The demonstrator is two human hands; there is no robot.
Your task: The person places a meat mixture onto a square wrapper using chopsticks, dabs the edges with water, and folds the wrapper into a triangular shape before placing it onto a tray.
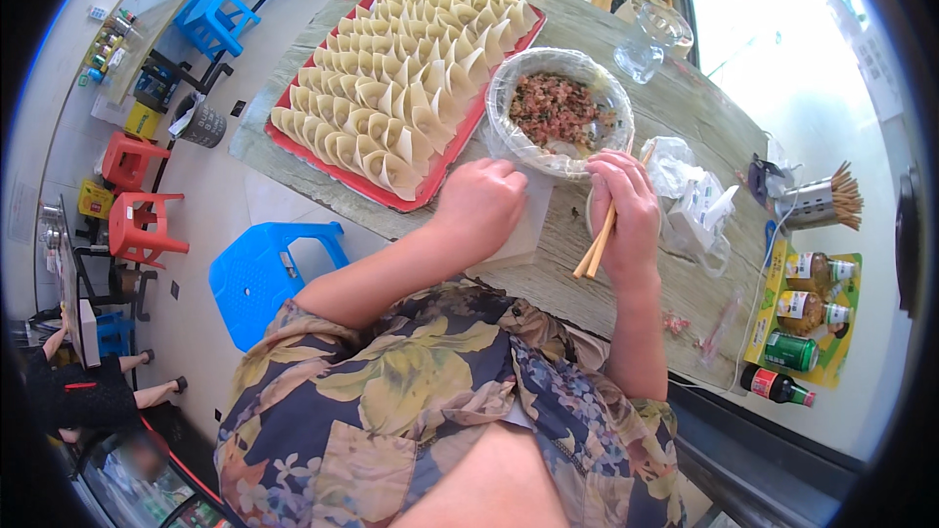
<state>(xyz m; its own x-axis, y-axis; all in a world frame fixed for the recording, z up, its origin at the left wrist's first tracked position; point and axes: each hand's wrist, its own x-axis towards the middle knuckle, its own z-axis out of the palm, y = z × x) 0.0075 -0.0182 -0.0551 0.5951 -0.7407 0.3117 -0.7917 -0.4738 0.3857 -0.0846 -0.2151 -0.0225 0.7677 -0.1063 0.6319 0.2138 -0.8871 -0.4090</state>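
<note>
My right hand (627, 209) grips a pair of wooden chopsticks (603, 246) at the near right side of a bowl lined with clear plastic (502, 136). Inside the bowl is a minced meat filling (561, 110) with green bits. My left hand (484, 205) is curled over pale square wrapper sheets (539, 209) at the table's near edge; its fingertips and anything in them are hidden. Left of the bowl, a red tray (440, 187) holds many folded wontons (396, 81) in rows. A pale round container, mostly hidden, sits beneath my right hand.
A glass mug (645, 44) stands beyond the bowl. Right of my right hand lie a plastic bag and tissue pack (697, 205). Farther right are a metal chopstick holder (810, 204), jars and a green can (792, 352). A blue stool (253, 286) stands left; another person (88, 392) is at lower left.
</note>
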